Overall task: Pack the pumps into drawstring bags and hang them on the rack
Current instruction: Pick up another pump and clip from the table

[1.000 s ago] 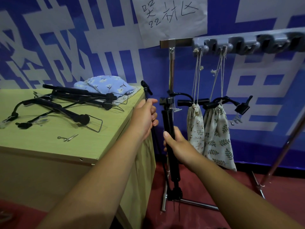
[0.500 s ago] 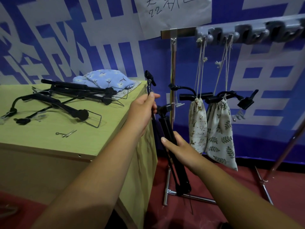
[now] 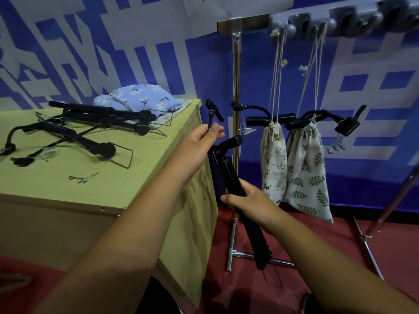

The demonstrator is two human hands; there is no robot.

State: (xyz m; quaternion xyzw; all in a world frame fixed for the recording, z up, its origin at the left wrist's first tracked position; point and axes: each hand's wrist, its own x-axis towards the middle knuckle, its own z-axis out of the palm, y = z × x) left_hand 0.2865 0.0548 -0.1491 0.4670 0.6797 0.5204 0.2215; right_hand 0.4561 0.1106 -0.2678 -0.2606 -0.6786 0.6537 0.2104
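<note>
A black pump (image 3: 235, 189) is being gripped around its barrel by the right hand (image 3: 251, 200), just beside the table (image 3: 127, 177). Its hose (image 3: 210, 120) is being pinched by the left hand (image 3: 199, 141).

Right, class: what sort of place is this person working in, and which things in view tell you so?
Probably a staged indoor work area, not a home or shop. A printed blue banner covers the wall, a handwritten paper sign hangs on it, and a metal rack stands beside a plain wooden table on red flooring.
</note>
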